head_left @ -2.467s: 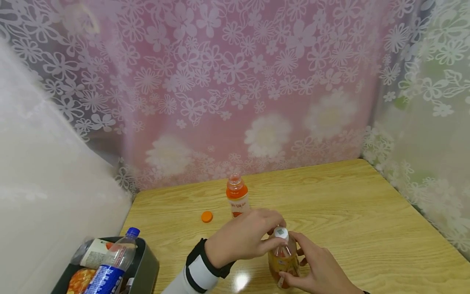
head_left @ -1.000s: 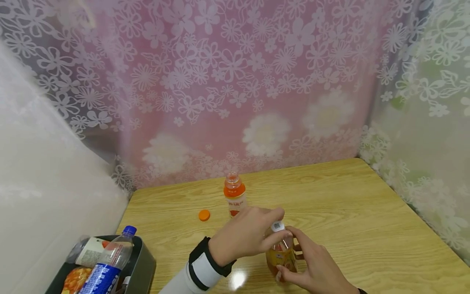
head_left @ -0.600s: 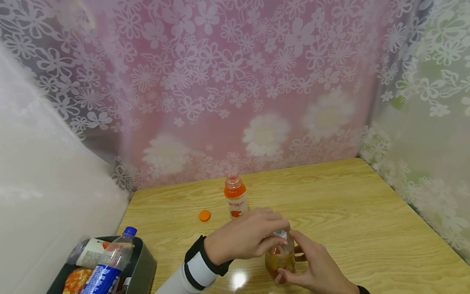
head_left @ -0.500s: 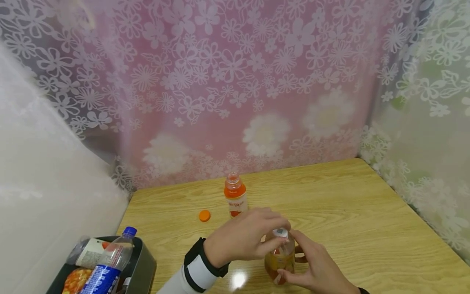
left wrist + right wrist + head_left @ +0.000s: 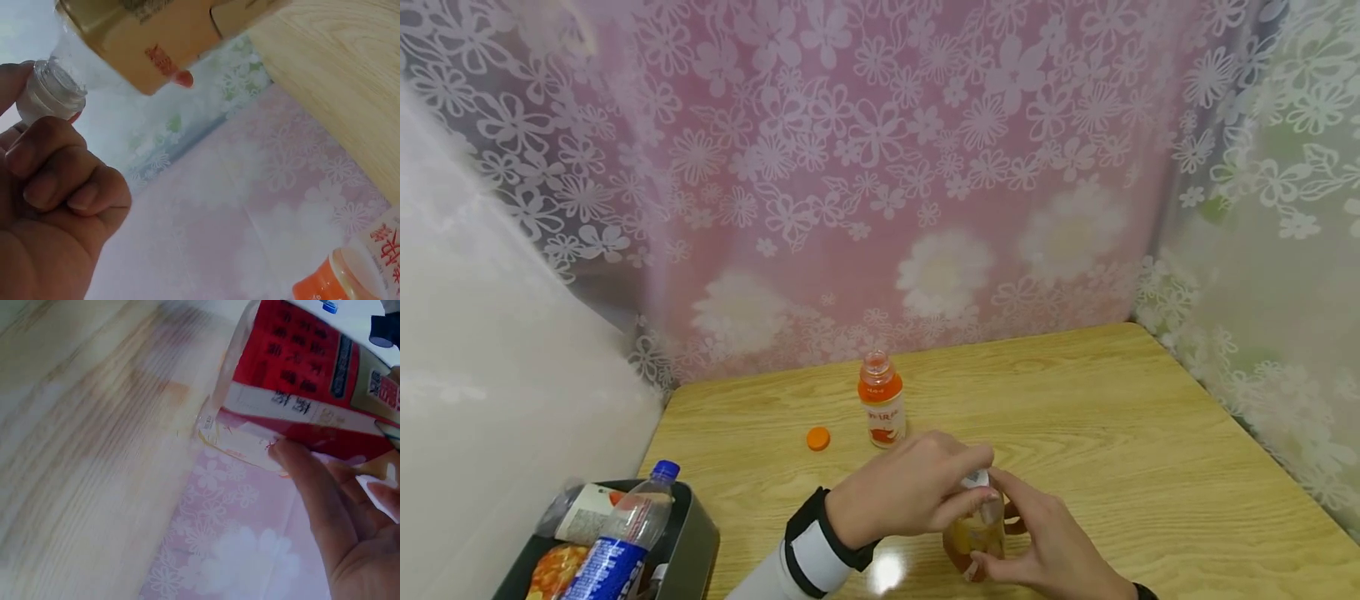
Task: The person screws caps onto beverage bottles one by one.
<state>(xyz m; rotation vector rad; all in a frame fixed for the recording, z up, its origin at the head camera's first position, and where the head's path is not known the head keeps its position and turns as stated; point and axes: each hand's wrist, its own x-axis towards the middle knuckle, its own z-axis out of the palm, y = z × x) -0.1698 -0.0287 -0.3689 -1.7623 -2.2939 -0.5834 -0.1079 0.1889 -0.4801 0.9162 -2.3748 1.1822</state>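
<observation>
In the head view, a drink bottle with a yellow label [image 5: 976,537] stands on the table at the lower middle. My right hand [image 5: 1048,537] grips its body from the right, thumb in front and fingers behind. Over its neck, my left hand [image 5: 906,487] pinches the white cap [image 5: 976,478], which the fingers partly hide. The left wrist view shows the cap [image 5: 45,97] between thumb and index finger, the other fingers curled in. In the right wrist view the bottle's red label side [image 5: 300,369] lies against the fingers of my right hand [image 5: 337,515].
Behind my left hand stands an uncapped bottle of orange drink [image 5: 882,408], with an orange cap [image 5: 817,438] lying to its left. A dark bin [image 5: 703,533] at the lower left holds a blue-capped bottle [image 5: 606,567] and packaged food. Flowered curtains [image 5: 925,208] border the wooden table [image 5: 1075,400].
My left hand has turned back and forth at the white cap, and its fingers now cover more of the cap's top. The right hand has kept its grip on the bottle.
</observation>
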